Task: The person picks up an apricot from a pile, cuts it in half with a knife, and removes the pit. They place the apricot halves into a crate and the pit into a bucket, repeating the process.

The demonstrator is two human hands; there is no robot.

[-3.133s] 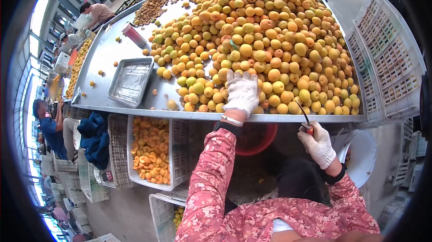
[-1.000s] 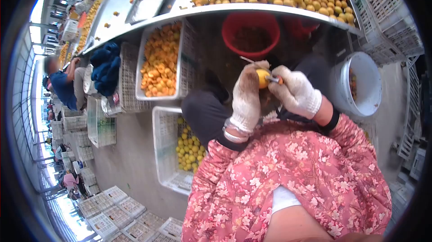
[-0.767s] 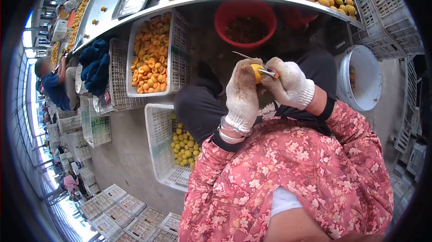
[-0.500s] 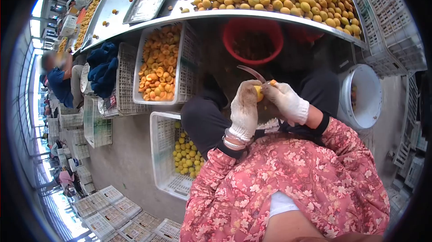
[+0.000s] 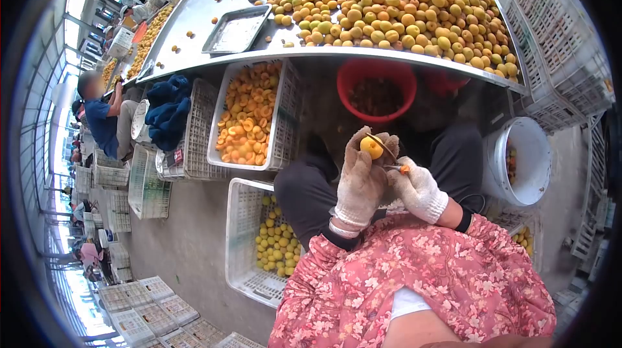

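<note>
My left hand [image 5: 357, 192], in a soiled white knit glove, holds a yellow apricot [image 5: 370, 148] up between thumb and fingers. My right hand [image 5: 420, 194], gloved likewise, is closed round a small curved knife [image 5: 404, 169] with an orange handle end. Its blade lies against the apricot's edge; how deep it cuts I cannot make out. Both hands meet above my lap. Beyond them, under the table edge, stands a red basin [image 5: 378, 113] with dark scraps in it.
Whole apricots [image 5: 414, 18] are heaped on the metal table [image 5: 194, 53] beside a shallow tray [image 5: 237, 29]. Crates of halved apricots [image 5: 246, 131] and yellow-green fruit [image 5: 278, 244] stand left; a white bucket [image 5: 528, 163] stands right. A seated person [image 5: 103, 118] works at far left.
The apricot has come up into clearer sight in my left hand, which has turned. The knife blade, earlier pointing up and away, now lies at the fruit. The whole view has shifted slightly.
</note>
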